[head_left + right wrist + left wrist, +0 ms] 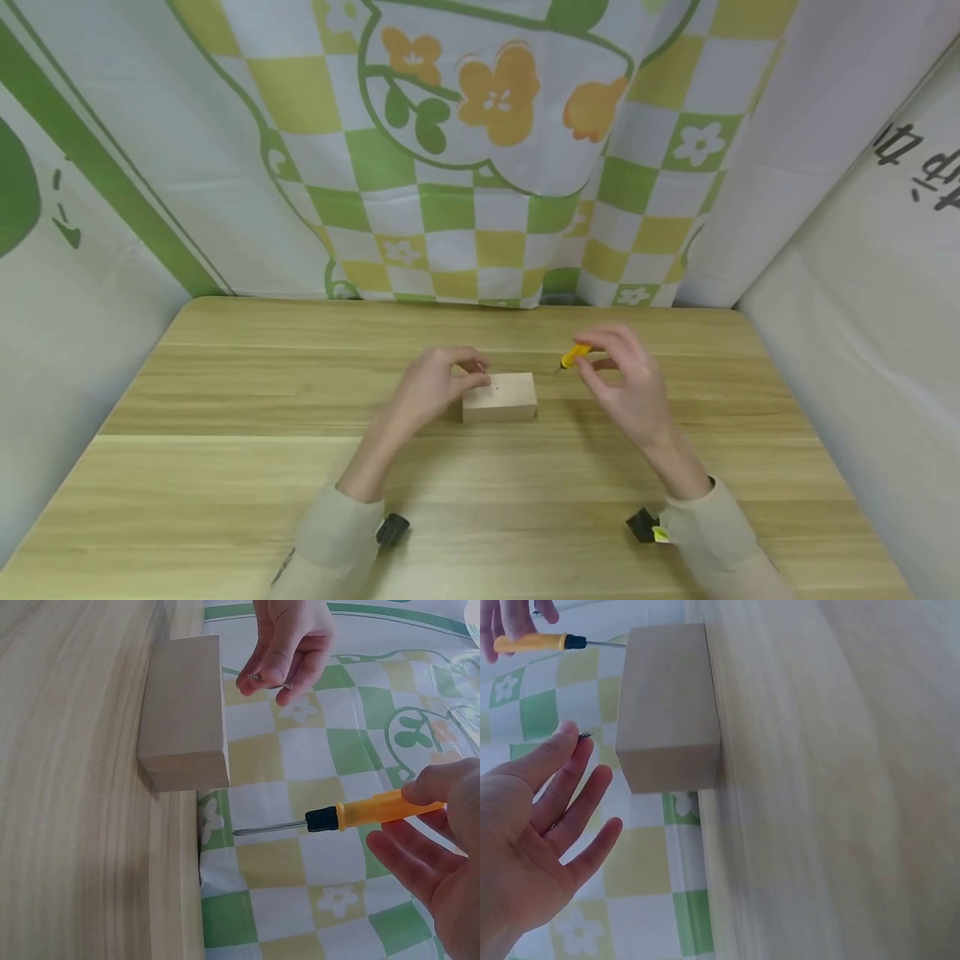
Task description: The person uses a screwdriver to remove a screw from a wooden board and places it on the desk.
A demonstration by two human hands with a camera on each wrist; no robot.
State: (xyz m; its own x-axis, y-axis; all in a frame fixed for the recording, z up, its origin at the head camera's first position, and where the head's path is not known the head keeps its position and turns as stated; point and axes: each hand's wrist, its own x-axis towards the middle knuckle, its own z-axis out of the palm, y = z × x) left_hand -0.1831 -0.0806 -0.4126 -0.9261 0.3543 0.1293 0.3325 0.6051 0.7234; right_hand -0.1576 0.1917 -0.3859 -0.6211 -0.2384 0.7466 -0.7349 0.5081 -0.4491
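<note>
On the table stands a pale wooden block (501, 402) with a small dark hole in its top face. My left hand (438, 383) is over the block's left end, pinching a small metal screw (586, 736) between thumb and index finger; the other fingers are spread in the left wrist view. To the right of the block, my right hand (632, 383) grips the yellow handle of a screwdriver (367, 810) with thumb and fingertips. Its metal shaft points down and left, toward the block, with the tip apart from both block and screw.
The wood-grain table (480, 517) extends to all sides of the block. Behind its far edge hangs a checked, flowered curtain (450, 208). White cloth walls (862, 275) flank it. Black wrist cameras (393, 530) sit at both cuffs.
</note>
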